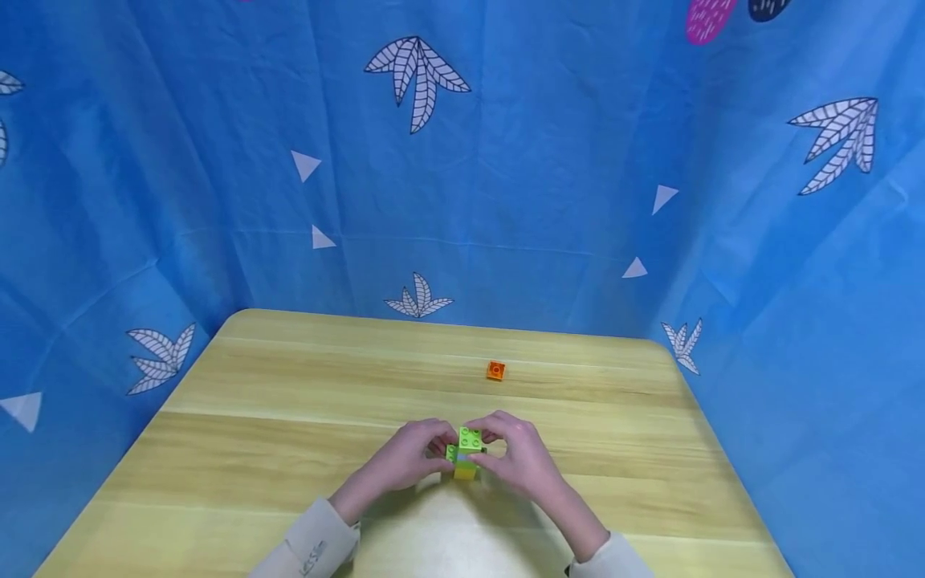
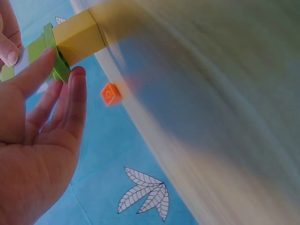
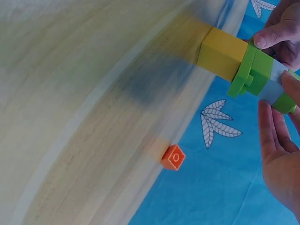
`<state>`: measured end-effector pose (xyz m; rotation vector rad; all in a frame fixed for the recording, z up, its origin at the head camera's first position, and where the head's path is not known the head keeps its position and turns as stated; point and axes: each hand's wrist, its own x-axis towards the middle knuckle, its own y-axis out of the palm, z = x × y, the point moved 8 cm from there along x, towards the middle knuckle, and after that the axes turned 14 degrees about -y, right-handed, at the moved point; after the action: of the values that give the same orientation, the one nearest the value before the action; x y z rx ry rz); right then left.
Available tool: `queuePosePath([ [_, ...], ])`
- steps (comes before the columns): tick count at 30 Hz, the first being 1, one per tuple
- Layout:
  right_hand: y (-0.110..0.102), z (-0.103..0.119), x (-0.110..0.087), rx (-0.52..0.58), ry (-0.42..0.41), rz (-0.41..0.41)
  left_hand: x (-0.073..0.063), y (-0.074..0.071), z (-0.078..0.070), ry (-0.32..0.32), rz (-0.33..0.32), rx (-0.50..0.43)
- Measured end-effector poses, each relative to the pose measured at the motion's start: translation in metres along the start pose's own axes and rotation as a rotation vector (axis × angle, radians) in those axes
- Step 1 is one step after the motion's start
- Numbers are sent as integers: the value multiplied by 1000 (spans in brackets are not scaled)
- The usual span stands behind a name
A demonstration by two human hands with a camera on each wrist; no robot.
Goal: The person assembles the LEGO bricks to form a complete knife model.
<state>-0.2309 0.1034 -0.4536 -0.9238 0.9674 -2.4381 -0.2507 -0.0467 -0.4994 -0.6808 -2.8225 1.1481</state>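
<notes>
A short tower of toy building bricks stands upright on the table between both hands. A yellow brick forms its base, under a wider thin green plate. Above these come a green brick, a pale blue brick and another green brick on top. My left hand pinches the green plate from the left, thumb in front and fingers behind. On the other side my right hand grips the upper part, its thumb and fingers at the pale blue and top green bricks.
An orange brick lies farther back on the wooden table, studless hollow side showing. Blue patterned cloth hangs behind the table's back edge and along both sides.
</notes>
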Motion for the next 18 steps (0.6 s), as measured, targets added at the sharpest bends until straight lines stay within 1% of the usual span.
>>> queuePosePath([
  [18,1,3,-2,-29,-34,-26,1,1,2,-2,-7,-10],
])
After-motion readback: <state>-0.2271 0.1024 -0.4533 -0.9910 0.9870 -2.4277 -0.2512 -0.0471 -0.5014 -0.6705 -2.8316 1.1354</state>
